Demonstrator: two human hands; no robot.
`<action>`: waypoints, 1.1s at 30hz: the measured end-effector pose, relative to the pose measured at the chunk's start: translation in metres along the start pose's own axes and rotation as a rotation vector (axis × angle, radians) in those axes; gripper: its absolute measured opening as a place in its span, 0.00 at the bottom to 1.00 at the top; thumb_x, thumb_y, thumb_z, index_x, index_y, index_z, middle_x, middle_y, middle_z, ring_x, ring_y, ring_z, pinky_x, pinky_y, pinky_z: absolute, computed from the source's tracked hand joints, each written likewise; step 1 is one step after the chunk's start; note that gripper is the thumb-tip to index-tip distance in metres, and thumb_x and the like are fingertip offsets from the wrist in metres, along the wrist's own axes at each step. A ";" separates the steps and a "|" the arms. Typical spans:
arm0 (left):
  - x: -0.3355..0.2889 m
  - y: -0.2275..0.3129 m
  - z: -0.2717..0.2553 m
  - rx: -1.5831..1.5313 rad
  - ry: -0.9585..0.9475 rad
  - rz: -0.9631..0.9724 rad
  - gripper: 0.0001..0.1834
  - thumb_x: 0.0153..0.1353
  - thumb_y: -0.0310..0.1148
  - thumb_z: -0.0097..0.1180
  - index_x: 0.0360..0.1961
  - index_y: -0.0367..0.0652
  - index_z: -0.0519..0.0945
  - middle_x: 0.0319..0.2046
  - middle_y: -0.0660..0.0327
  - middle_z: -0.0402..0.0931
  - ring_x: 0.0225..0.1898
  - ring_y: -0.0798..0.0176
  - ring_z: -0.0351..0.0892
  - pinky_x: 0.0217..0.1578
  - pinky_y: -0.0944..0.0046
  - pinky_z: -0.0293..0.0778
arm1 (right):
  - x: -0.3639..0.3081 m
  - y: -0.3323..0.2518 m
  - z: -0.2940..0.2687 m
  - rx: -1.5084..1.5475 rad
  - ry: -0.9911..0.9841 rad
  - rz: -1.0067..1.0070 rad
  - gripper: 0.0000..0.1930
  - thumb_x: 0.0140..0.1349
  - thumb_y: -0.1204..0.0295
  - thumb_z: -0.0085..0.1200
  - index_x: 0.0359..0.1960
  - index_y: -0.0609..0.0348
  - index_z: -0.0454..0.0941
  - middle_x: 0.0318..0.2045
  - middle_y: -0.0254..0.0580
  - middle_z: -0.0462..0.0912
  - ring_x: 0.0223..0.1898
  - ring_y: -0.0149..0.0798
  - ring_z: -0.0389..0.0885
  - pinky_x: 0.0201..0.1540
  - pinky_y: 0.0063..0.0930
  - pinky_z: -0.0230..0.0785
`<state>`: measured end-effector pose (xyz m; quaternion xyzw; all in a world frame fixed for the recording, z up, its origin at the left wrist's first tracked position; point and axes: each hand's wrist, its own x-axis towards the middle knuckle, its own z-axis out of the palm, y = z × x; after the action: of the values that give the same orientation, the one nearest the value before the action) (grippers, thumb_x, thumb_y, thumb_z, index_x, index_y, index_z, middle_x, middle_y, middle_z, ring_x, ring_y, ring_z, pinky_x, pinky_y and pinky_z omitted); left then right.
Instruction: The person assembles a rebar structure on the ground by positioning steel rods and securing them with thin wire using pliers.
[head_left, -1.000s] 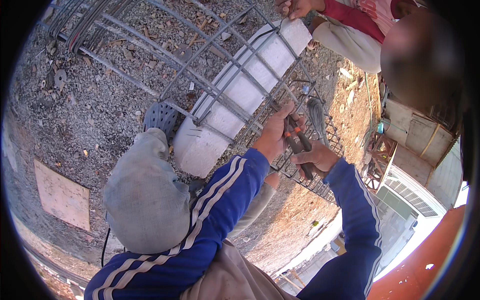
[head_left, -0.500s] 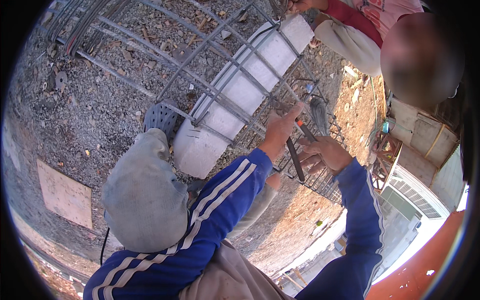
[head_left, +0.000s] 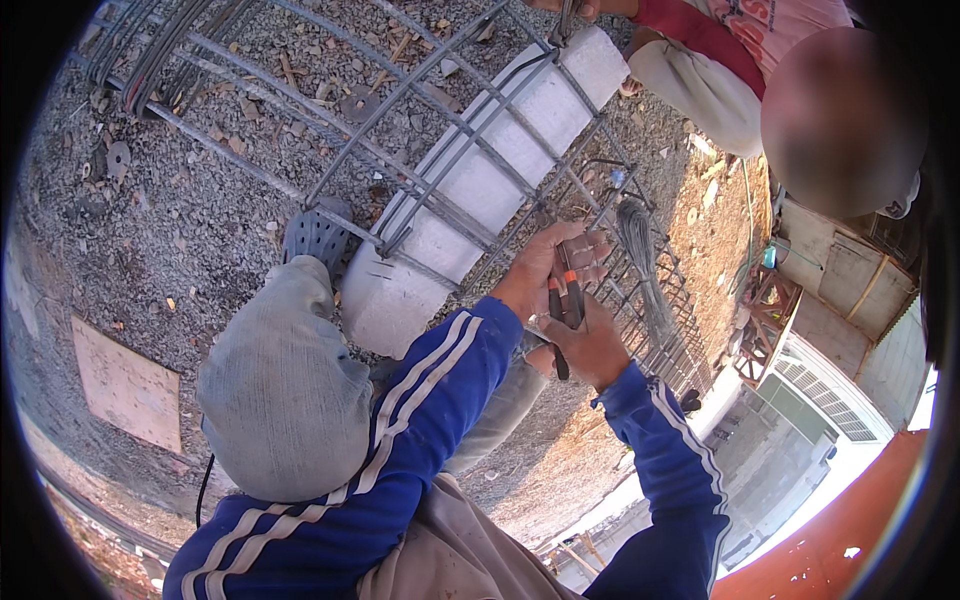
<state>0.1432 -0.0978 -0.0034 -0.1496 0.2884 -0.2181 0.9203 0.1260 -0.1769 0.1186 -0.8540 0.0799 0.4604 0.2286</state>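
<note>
A pair of pincers (head_left: 564,284) with dark handles and orange bands lies between my two hands, its handles close together. My right hand (head_left: 592,345) is closed around the handles. Just above it, my left hand (head_left: 535,272) is open, its fingers stretched out beside the pincers' upper end. The jaws are hard to make out against that hand. Both hands are beside a steel rebar cage (head_left: 440,190), whose bars cross over a long white block (head_left: 455,235). A bundle of grey tie wire (head_left: 642,262) hangs on the cage to the right of my hands.
Another person (head_left: 700,80) crouches at the upper right, a hand (head_left: 575,8) by the cage's far end. Gravel and debris (head_left: 180,220) cover the ground at left, with a flat board (head_left: 128,385) lying there. My clog (head_left: 315,237) is against the cage's near corner.
The pincers' spread handles have come together. My right hand has moved left and closed around them, while my left hand has shifted slightly left and down and opened its fingers.
</note>
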 end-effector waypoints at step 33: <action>0.040 0.008 0.064 -0.363 0.232 0.259 0.14 0.70 0.37 0.40 0.31 0.39 0.70 0.27 0.55 0.75 0.32 0.55 0.80 0.37 0.56 0.78 | 0.015 -0.099 -0.091 -1.645 0.556 -0.535 0.16 0.52 0.72 0.53 0.45 0.60 0.74 0.36 0.44 0.76 0.40 0.44 0.76 0.41 0.39 0.68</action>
<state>0.2136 -0.1008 0.0246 -0.2481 0.4432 -0.0585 0.8594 0.2366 -0.1308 0.1805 -0.8182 -0.4225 0.0809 -0.3815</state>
